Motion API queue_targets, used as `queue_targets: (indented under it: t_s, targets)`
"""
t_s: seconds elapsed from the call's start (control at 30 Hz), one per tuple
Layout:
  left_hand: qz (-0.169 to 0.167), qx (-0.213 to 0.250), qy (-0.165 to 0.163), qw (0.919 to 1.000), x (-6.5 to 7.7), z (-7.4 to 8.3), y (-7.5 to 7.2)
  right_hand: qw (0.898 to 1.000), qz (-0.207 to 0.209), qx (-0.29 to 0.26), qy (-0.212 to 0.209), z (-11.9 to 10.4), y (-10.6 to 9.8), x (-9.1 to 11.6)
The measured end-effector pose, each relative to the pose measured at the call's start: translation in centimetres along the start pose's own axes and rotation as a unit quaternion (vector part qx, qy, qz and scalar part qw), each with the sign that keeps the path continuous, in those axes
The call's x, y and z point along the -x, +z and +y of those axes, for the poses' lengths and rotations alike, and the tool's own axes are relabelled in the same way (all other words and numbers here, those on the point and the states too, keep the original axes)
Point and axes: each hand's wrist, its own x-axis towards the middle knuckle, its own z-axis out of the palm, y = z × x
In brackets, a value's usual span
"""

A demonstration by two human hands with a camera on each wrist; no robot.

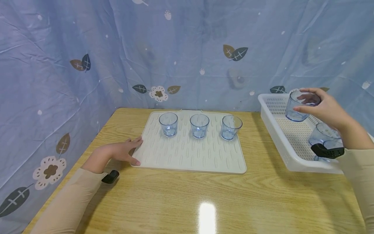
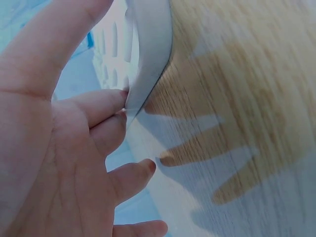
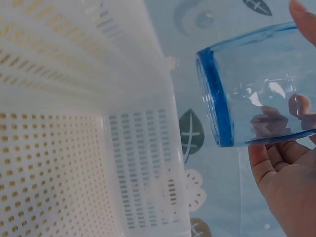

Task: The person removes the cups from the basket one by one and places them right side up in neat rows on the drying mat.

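My right hand (image 1: 328, 109) grips a clear blue drinking glass (image 1: 298, 107) by its rim. In the right wrist view the glass (image 3: 256, 89) has a thick blue base, and fingers show through its wall. It is held over the far end of a white perforated basket (image 1: 280, 143). My left hand (image 1: 121, 152) rests at the left edge of a white drying mat (image 1: 187, 156), thumb near the front corner, fingers spread. The left wrist view shows fingertips touching the mat's edge (image 2: 153, 49). Three similar glasses (image 1: 199, 126) stand upright in a row along the mat's back half.
More blue glasses (image 1: 324, 133) sit in the right part of the basket, partly hidden by the right wrist and its black strap. Mat and basket are on a wooden table (image 1: 163, 198). A blue patterned curtain (image 1: 190, 48) hangs behind and at the left.
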Motion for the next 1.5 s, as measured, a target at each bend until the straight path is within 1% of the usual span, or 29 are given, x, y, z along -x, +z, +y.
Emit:
queue_targets:
  t_s: [0.2,0.27,0.43,0.53,0.6,0.87,1.03,1.2,1.43,1.5]
  targets:
    - [-0.001,0.001,-0.002,1.0,-0.1,-0.2,0.0,0.999,-0.005,-0.031,-0.012,-0.5,0.3,0.0]
    - [-0.002,0.0,-0.003,1.0,-0.1,-0.2,0.0,0.999,-0.007,-0.03,-0.016,-0.8,0.5,0.0]
    - [0.0,-0.005,-0.003,1.0,-0.2,-0.2,0.0,0.999,-0.011,-0.014,-0.042,-1.4,1.2,0.2]
    - [0.003,-0.009,-0.002,1.0,-0.3,-0.2,0.1,0.998,-0.017,-0.016,-0.052,-1.9,1.8,0.3]
    - [0.003,-0.007,-0.003,1.0,-0.3,-0.2,0.1,0.998,-0.023,-0.021,-0.054,-2.3,2.2,0.3]
    - [0.002,-0.005,-0.003,1.0,-0.1,0.1,0.1,0.997,-0.062,0.004,-0.04,-3.9,3.7,0.1]
    - [0.003,-0.002,-0.005,1.0,-0.1,0.0,0.2,0.996,-0.074,-0.008,-0.046,-5.0,4.6,0.3]
    - [0.003,-0.002,-0.003,1.0,-0.1,-0.1,0.2,0.994,-0.087,-0.031,-0.064,-6.0,5.5,0.7]
    - [0.001,0.011,0.004,0.9999,0.0,-0.2,0.0,0.984,-0.1,-0.109,-0.097,-7.8,7.3,1.1]
    - [0.0,0.014,0.006,0.9999,0.1,-0.2,0.0,0.984,-0.098,-0.117,-0.096,-8.3,7.9,1.1]
